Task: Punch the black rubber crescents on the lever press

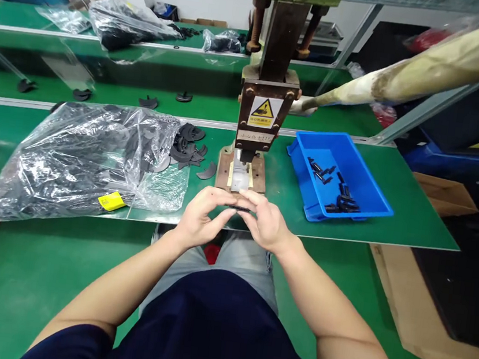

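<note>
Between the fingertips of both hands is a small dark part (pixel 239 208), mostly covered by the fingers, so its exact shape cannot be made out. My left hand (pixel 205 215) pinches it from the left, and my right hand (pixel 268 222) from the right. Both hands are at the table's front edge, just before the base of a hand press (pixel 262 109). A pale fixture block (pixel 239 178) sits on that base under the press ram. Left of the base lies one loose black curved piece (pixel 207 171), beside a pile of similar pieces (pixel 187 147).
A large clear plastic bag (pixel 89 155) of black pieces covers the left of the green table (pixel 417 227). To the right stands a blue bin (pixel 340 174) with small black cylindrical parts. The press's long wrapped lever (pixel 409 75) slants up to the right. Several black pieces lie behind.
</note>
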Available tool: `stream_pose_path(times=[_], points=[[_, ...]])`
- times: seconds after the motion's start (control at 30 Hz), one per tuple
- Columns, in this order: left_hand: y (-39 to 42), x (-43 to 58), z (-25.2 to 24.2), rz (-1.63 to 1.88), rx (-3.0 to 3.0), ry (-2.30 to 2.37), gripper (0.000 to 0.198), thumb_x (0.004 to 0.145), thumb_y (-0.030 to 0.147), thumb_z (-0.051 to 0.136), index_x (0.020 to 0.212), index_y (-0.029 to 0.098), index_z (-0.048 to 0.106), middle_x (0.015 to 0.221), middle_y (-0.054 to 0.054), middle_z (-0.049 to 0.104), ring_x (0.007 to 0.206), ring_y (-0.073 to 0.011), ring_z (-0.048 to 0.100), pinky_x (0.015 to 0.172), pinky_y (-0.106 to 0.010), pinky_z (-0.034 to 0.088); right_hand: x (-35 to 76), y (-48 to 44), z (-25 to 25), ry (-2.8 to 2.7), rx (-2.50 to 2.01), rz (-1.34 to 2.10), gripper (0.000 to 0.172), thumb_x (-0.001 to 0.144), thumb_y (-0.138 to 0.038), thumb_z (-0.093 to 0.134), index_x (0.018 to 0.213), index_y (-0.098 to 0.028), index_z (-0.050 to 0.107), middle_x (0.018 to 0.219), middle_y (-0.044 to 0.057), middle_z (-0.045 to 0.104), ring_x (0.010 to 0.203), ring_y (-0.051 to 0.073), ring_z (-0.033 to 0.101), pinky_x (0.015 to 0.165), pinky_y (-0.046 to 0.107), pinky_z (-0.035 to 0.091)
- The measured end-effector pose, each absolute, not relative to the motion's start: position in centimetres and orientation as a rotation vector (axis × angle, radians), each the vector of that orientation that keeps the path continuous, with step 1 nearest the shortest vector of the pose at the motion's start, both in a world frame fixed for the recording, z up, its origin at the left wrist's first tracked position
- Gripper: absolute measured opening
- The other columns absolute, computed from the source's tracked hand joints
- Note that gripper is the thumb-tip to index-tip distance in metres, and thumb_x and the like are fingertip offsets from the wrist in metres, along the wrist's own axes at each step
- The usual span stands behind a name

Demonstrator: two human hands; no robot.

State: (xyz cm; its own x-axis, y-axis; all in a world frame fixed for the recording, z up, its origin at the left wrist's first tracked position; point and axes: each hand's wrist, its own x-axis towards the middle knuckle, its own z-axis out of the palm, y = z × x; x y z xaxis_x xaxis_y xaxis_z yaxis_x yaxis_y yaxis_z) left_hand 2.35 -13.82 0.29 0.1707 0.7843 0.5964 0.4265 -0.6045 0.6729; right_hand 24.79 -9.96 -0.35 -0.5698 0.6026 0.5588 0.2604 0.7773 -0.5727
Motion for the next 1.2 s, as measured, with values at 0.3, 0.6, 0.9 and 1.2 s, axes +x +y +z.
stream_pose_path(times=[0.3, 0.6, 0.9, 1.2], points=[[-13.8, 2.2, 0.1, 1.384, 2.095, 1.118, 0.02, 0.1, 0.027, 0.073, 0.12, 0.029, 0.074, 0.112, -0.007, 0.078, 0.107, -0.0226, 0.074, 0.095, -0.044, 0.062, 25.3, -9.8, -0.6, -2.179, -0.699, 0.456, 0.037, 0.102, -0.026, 0.065, 0.138, -0.025, 0.057, 0.118, 0.009, 0.081, 0.103, 0.023, 0.082, 0.087, 0.04, 0.07], [-14.2, 2.1, 0.7, 1.214, 1.812, 1.16, 0.016, 0.103, 0.039, 0.068, 0.106, 0.026, 0.077, 0.104, -0.007, 0.081, 0.097, -0.0217, 0.077, 0.091, -0.04, 0.063, 25.5, -9.5, -0.2, -2.222, -0.649, 0.4, 0.025, 0.102, -0.024, 0.063, 0.127, -0.027, 0.066, 0.113, 0.005, 0.083, 0.101, 0.02, 0.08, 0.087, 0.038, 0.066], [-12.2, 1.5, 0.2, 0.808, 1.208, 0.895, 0.039, 0.086, 0.051, 0.087, 0.096, 0.024, 0.062, 0.081, 0.0, 0.07, 0.072, -0.0163, 0.072, 0.069, -0.031, 0.061, 25.8, -8.6, 1.1, -2.382, -0.507, 0.182, 0.029, 0.101, -0.024, 0.064, 0.13, -0.029, 0.068, 0.123, 0.004, 0.082, 0.106, 0.019, 0.079, 0.084, 0.036, 0.063], [-3.4, 0.4, -2.7, 1.238, 1.517, 1.315, 0.026, 0.091, 0.046, 0.077, 0.098, 0.021, 0.072, 0.091, -0.004, 0.078, 0.082, -0.0195, 0.075, 0.08, -0.035, 0.062, 29.6, -3.8, 12.3, -1.483, -0.761, 0.05, 0.032, 0.104, -0.052, 0.059, 0.119, -0.024, 0.064, 0.114, 0.008, 0.071, 0.105, 0.021, 0.071, 0.101, 0.045, 0.062]])
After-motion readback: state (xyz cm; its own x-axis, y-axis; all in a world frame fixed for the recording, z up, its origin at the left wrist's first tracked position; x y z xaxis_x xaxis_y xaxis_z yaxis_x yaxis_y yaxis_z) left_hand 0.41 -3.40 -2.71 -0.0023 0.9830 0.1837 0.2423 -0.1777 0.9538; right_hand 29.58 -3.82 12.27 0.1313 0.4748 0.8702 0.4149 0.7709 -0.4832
